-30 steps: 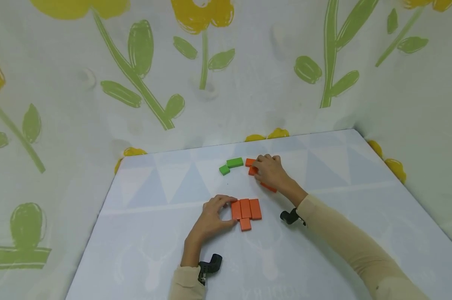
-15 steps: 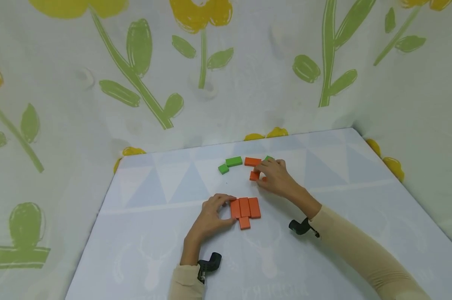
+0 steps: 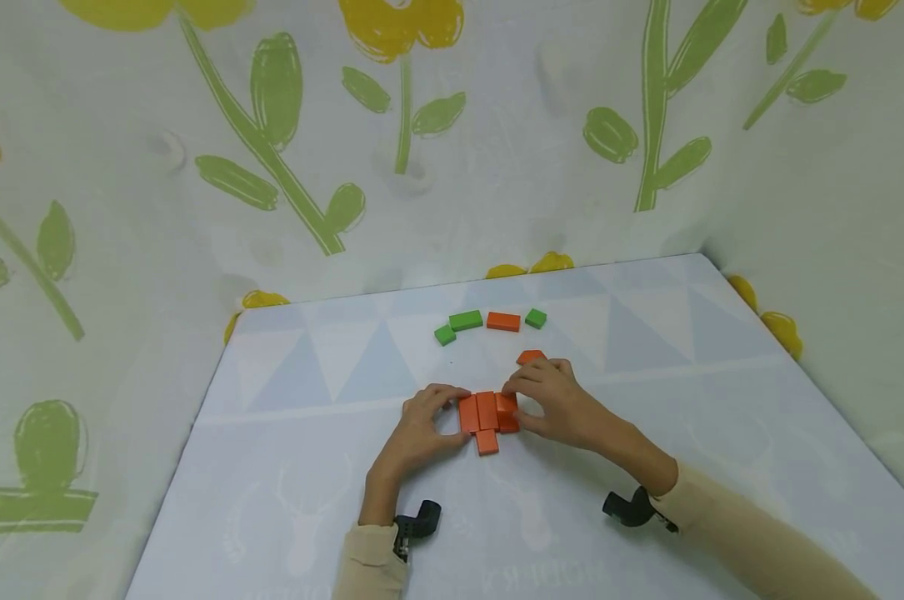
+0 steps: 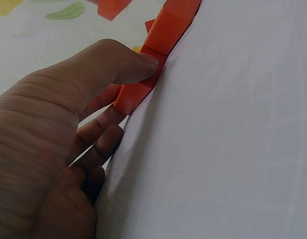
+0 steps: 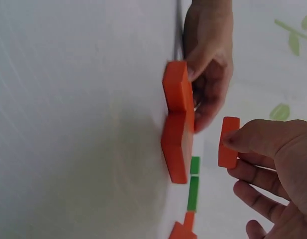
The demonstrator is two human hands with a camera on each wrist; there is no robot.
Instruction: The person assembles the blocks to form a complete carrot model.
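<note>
In the head view, three orange rectangular blocks stand side by side, the middle one between the other two, with a smaller orange block against their near side. My left hand pinches the row's leftmost block, thumb at its near end and fingers at its far end. The left wrist view shows that thumb on the orange surface. My right hand pinches another small orange block between thumb and fingers, held up over the row's right block.
Toward the back of the table lie a green block, a smaller green block, an orange block and another small green one. An angled orange block lies just beyond my right hand.
My right hand has picked up the small orange block from the back group and brought it nearer, over the row's right end. My left hand has stayed at the row.
</note>
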